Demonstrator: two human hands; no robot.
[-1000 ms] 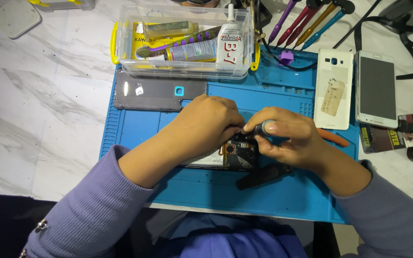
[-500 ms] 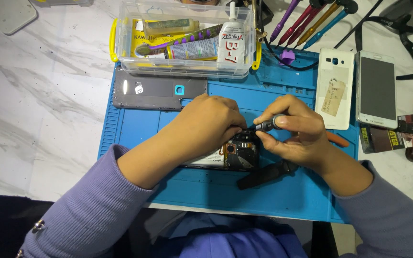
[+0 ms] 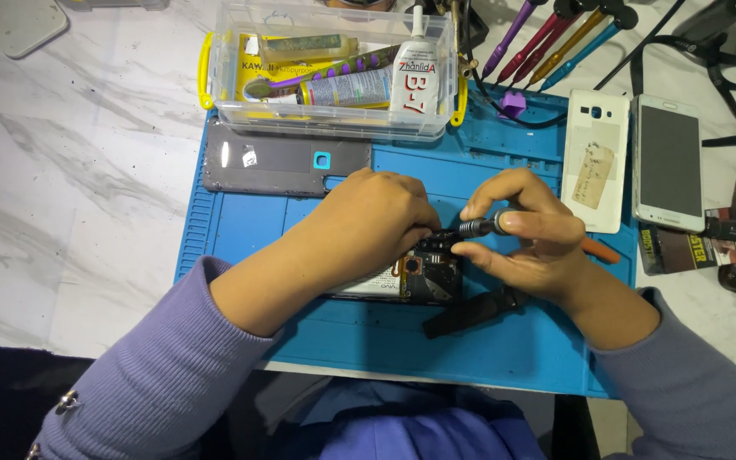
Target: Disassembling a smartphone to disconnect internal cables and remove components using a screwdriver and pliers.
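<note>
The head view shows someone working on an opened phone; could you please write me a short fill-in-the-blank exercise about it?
1. The opened phone lies on a ____ work mat.
2. The right hand holds a small ____ by its metal collar.
3. The left hand rests on the ____.
4. The glue bottle stands inside a clear plastic ____.

Missing words: blue; screwdriver; opened phone; box
</note>
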